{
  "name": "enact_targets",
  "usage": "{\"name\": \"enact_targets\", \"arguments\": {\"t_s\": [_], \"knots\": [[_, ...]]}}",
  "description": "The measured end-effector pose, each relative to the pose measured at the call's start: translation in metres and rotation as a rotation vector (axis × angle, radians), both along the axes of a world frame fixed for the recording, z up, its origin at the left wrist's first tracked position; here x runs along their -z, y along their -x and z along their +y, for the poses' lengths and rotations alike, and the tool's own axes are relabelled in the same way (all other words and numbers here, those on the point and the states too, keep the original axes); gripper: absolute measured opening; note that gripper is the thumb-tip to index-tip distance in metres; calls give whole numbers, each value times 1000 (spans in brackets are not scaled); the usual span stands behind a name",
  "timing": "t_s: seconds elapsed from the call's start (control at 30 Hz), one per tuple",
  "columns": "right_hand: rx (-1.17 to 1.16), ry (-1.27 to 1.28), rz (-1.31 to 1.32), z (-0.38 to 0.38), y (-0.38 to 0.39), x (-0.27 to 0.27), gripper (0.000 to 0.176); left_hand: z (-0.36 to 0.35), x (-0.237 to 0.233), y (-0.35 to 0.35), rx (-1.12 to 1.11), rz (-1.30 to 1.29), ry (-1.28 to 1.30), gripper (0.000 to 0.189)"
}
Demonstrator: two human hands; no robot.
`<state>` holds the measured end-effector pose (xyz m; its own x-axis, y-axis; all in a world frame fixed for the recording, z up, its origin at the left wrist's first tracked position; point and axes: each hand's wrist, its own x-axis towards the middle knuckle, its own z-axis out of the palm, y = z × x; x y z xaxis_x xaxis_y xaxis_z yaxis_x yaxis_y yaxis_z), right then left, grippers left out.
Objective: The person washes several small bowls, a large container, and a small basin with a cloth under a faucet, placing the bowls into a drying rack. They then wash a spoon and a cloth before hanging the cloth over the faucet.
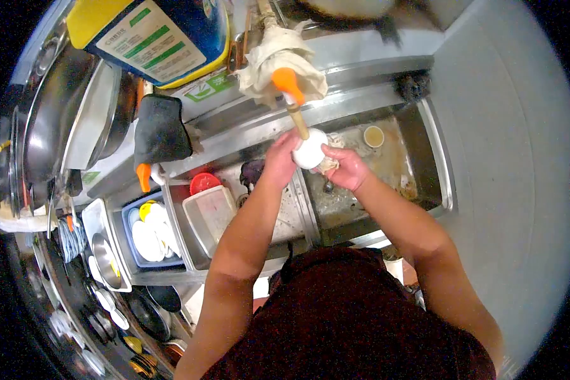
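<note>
Under the faucet with the orange handle [286, 82], a small white bowl [310, 149] is held above the right sink basin [354, 206]. My left hand [282, 157] grips the bowl's left side, its fingers partly hidden. My right hand [347, 168] holds the right side, thumb on the bowl, with a pale crumpled cloth [329, 163] beneath its fingers. The faucet's spout [299, 124] ends right at the bowl's upper edge. A small cup [373, 136] sits in the basin to the right of my hands.
A middle basin holds a pale rectangular tub [212, 215] and a red round container [205, 183]. Further left, a blue bin [133, 250] contains white dishes. A large blue and yellow jug [164, 38] stands behind. Pans hang or stand at far left; a grey wall [506, 126] rises right.
</note>
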<state>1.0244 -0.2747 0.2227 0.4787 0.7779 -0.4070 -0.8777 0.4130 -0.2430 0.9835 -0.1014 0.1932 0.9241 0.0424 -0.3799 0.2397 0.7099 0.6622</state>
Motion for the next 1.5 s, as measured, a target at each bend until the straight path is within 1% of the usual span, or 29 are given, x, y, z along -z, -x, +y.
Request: {"name": "enact_targets", "arguments": {"t_s": [0.13,0.2,0.27,0.3,0.33,0.37,0.43,0.47,0.53,0.57,0.6,0.63,0.67,0.7,0.77,0.8,0.83,0.87,0.9,0.97,1.0,1.03,1.1,1.13,1.2,1.3,1.37,1.43,1.5], "knots": [[15,143,-159,8,3,5,34,-20,13,-10,-170,151,-178,39],[-7,213,-234,7,0,7,32,-31,16,-9,-192,5,-910,38],[-28,282,-300,10,3,-3,30,-29,6,-8,-151,67,-763,35],[-139,527,-818,13,9,-14,29,-27,-2,-8,-107,127,-615,33],[-253,765,-1337,14,13,-23,28,-21,-15,-12,-102,262,-112,24],[-252,767,-1338,12,13,-20,28,-14,-32,-16,-56,379,193,21],[-132,945,-2277,10,11,-16,31,-2,-27,-19,104,316,269,24],[-130,945,-2279,12,10,-16,31,-5,-22,-20,105,313,268,24],[-230,932,-1709,25,16,-15,41,-11,-12,-14,-124,266,201,28],[-267,907,-1429,28,16,-16,47,-11,-7,-11,-125,266,199,28],[-266,905,-1430,26,16,-17,47,-11,-3,-9,-106,247,200,29],[-180,891,-1809,21,16,-17,46,-11,-1,-8,-85,227,202,30],[-82,856,-2184,16,16,-16,45,-3,-36,-7,69,300,278,29],[-84,858,-2182,12,15,-15,45,8,-19,-7,174,266,205,30],[-224,922,-2100,8,9,-10,22,-1,-20,-6,72,287,181,33],[-223,924,-2095,13,14,-5,22,-19,-20,-4,-62,251,-7,36],[-176,983,-1890,23,19,-2,21,-35,-21,-4,-193,208,-195,39],[-129,1030,-1687,28,20,-1,21,-37,-31,-4,-251,241,-105,46],[-127,1035,-1685,21,16,0,21,-34,-23,-5,-246,241,-105,46],[-162,851,-2145,-5,4,-6,23,-17,-1,-3,-127,182,3,54],[-61,882,-2302,-18,-2,-4,45,-6,5,0,-55,236,62,57],[-59,882,-2301,-30,-7,2,45,-3,4,2,-55,236,60,57],[72,1218,-1833,-52,-9,19,47,-5,1,10,-148,275,-32,57],[73,1221,-1832,-57,-10,25,47,-8,1,12,-92,326,-92,57],[227,1349,-1453,-66,-6,37,39,-26,4,13,-2,405,-110,57],[86,1432,-1190,-78,6,42,35,-45,15,9,-9,345,-87,54],[142,1392,-1180,-91,13,47,34,-43,22,1,-223,349,-41,53],[200,1343,-1179,-102,11,54,34,-32,29,10,-215,409,-118,49],[183,1322,-995,-114,14,68,32,-29,37,24,79,576,-113,43]]}}
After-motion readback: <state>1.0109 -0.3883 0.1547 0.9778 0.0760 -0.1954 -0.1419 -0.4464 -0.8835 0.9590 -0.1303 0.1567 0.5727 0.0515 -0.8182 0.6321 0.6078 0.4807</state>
